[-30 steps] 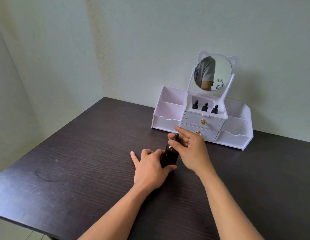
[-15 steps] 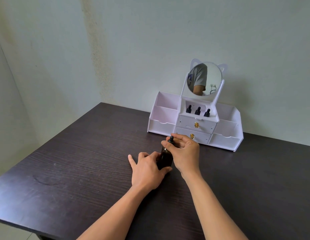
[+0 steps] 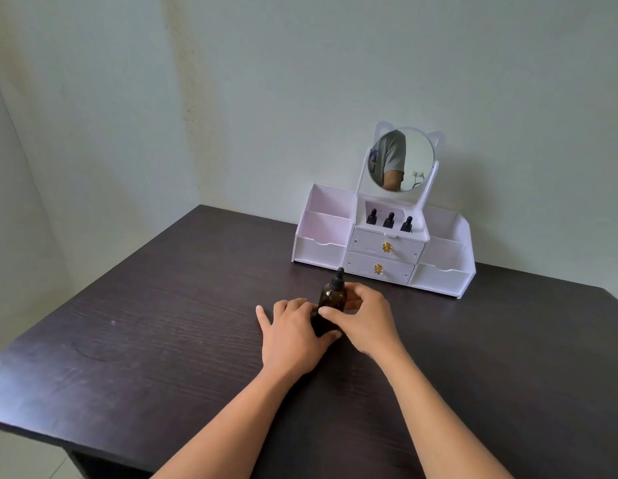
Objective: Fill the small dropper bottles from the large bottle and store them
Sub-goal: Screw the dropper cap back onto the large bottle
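The table [image 3: 135, 340] under my arms looks like dark wood-grain laminate, matt with a faint sheen and fine ridged grain. The large bottle [image 3: 331, 299] I grip is glossy amber glass with a black, rubbery-looking dropper cap. The organizer [image 3: 321, 233] looks like smooth matt white plastic board, its drawer knobs [image 3: 387, 247] shiny gold metal. Its mirror [image 3: 404, 160] is polished and reflective. The wall [image 3: 300, 81] is matt, stained paint.

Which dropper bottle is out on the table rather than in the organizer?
The large amber bottle, held upright between both hands. The three small bottles stand in a row in the organizer, under the mirror.
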The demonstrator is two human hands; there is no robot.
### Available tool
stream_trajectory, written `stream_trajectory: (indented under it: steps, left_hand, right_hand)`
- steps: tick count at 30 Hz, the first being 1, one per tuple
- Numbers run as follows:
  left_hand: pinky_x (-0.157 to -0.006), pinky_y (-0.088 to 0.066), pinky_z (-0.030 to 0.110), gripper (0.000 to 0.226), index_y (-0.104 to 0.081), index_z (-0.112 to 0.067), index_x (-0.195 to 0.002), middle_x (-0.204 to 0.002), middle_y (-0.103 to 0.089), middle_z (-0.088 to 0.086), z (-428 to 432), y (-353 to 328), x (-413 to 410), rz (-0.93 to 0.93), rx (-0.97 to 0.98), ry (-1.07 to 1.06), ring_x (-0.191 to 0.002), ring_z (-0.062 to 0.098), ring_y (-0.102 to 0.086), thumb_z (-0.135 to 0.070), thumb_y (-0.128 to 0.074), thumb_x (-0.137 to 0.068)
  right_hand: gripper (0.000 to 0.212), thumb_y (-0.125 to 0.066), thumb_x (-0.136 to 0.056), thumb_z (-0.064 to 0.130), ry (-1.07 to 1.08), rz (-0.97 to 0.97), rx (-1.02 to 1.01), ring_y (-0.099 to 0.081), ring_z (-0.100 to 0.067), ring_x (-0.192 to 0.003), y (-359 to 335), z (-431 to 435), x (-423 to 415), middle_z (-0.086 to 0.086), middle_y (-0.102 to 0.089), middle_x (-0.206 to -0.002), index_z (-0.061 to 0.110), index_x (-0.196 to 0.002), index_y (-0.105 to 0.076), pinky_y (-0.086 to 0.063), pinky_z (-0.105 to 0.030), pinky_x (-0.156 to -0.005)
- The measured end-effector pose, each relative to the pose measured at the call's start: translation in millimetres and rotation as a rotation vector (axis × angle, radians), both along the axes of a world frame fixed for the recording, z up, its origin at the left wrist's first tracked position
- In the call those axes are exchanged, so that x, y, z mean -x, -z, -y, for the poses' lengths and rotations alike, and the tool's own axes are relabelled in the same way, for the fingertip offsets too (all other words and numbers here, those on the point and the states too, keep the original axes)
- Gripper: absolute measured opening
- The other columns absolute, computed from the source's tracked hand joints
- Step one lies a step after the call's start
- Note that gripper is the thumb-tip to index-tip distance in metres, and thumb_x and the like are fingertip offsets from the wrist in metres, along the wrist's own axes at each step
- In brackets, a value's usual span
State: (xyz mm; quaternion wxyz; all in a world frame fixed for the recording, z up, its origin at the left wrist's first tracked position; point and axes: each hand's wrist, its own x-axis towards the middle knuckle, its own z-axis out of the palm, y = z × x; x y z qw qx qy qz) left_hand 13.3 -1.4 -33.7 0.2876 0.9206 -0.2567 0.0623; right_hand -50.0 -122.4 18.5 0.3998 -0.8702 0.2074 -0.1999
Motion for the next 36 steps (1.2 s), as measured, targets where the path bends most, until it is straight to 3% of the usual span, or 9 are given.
stream_trajectory:
  steps: [3,7,15,23,32,36]
  left_hand:
    - [-0.115,0.005,0.065,0.077,-0.048,-0.031,-0.139,-0.156,-0.033,-0.006,4.7,0.9,-1.9,0.007,-0.131,-0.012,-0.148,0.023,-0.014,-0.08,-0.042,-0.08]
    - [-0.116,0.004,0.063,0.082,-0.039,-0.03,-0.147,-0.161,-0.024,-0.003,7.5,0.7,-1.3,-0.032,-0.211,0.013,-0.15,0.027,-0.005,-0.081,-0.035,-0.082]
    - [-0.117,0.003,0.063,0.082,-0.043,-0.031,-0.144,-0.159,-0.028,-0.003,7.9,3.0,-3.2,-0.06,-0.22,0.016,-0.149,0.027,-0.007,-0.082,-0.04,-0.08]
    - [-0.117,0.003,0.062,0.083,-0.044,-0.032,-0.144,-0.158,-0.03,-0.004,9.8,2.2,-8.4,-0.072,-0.219,0.012,-0.149,0.027,-0.009,-0.083,-0.043,-0.077]
    - [-0.117,0.005,0.062,0.083,-0.043,-0.035,-0.143,-0.158,-0.03,-0.005,9.7,-0.2,-8.5,-0.093,-0.231,0.013,-0.149,0.026,-0.01,-0.084,-0.044,-0.077]
    - [-0.118,0.004,0.062,0.083,-0.045,-0.034,-0.143,-0.157,-0.03,-0.005,8.9,-2.9,-7.3,-0.083,-0.215,0.01,-0.149,0.026,-0.01,-0.084,-0.045,-0.076]
  right_hand:
    - [0.035,-0.085,-0.072,0.036,0.026,0.02,0.041,-0.063,0.0,-0.085,-9.6,9.5,-3.2,0.016,-0.068,-0.091,0.03,-0.103,-0.068,-0.048,-0.017,-0.075]
    - [0.032,-0.083,-0.076,0.033,0.11,0.076,0.017,-0.064,-0.011,-0.089,-15.7,32.8,-20.4,0.008,-0.068,-0.094,0.025,-0.104,-0.068,-0.049,-0.025,-0.08]
    - [0.043,-0.078,-0.083,0.024,0.137,0.059,0.022,-0.059,-0.018,-0.098,-11.6,54.7,-64.5,0.002,-0.062,-0.104,0.014,-0.122,-0.062,-0.049,-0.031,-0.086]
    - [0.059,-0.079,-0.084,0.024,0.159,0.062,0.007,-0.059,-0.024,-0.116,2.0,56.0,-90.3,-0.006,-0.062,-0.128,0.013,-0.135,-0.052,-0.05,-0.037,-0.096]
    - [0.052,-0.081,-0.081,0.023,0.209,0.088,0.004,-0.061,-0.023,-0.109,11.2,61.7,-96.2,-0.005,-0.064,-0.119,0.011,-0.123,-0.053,-0.051,-0.033,-0.091]
    - [0.063,-0.084,-0.076,0.037,0.225,0.128,-0.017,-0.06,-0.02,-0.109,19.2,59.7,-90.7,-0.004,-0.061,-0.119,0.012,-0.123,-0.05,-0.052,-0.033,-0.09]
